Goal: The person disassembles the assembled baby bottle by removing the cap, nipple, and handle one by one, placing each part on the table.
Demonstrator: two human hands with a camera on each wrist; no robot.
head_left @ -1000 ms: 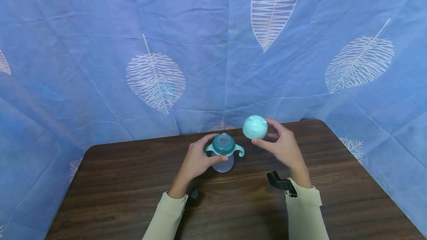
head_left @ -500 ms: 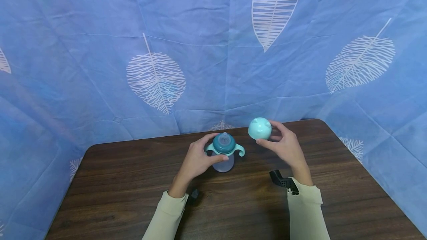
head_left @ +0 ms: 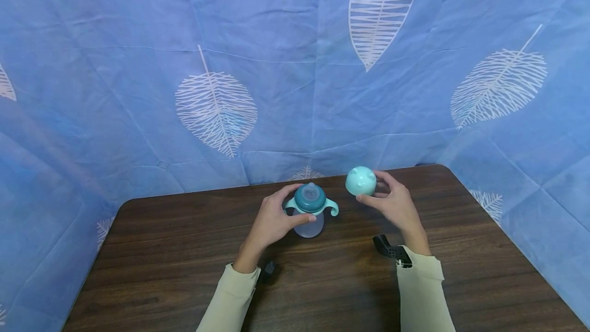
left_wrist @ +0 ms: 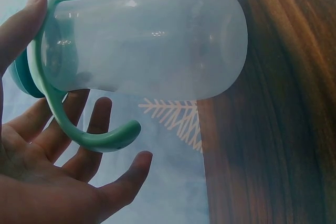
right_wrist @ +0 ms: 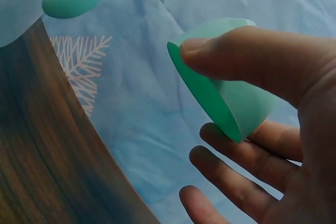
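Note:
A baby bottle (head_left: 310, 224) with a teal collar, a clear nipple and two mint handles stands upright near the table's far edge. My left hand (head_left: 272, 219) grips it around the collar from the left, thumb in front. In the left wrist view the frosted bottle body (left_wrist: 152, 40) shows, with one curved handle (left_wrist: 105, 140) beside my spread lower fingers. My right hand (head_left: 394, 204) pinches a mint dome cap (head_left: 361, 181) with small ear bumps, to the right of the bottle. The cap's open underside (right_wrist: 205, 93) shows in the right wrist view, my thumb on its outer wall.
The dark wood table (head_left: 184, 260) reaches under both arms, its far edge just behind the bottle. A blue cloth (head_left: 286, 91) with white leaf prints hangs behind it. A black strap device (head_left: 392, 252) sits on my right wrist.
The right hand has moved the cap slightly right and down, farther from the bottle, and the cap has tilted a little. The left hand and bottle have stayed in place.

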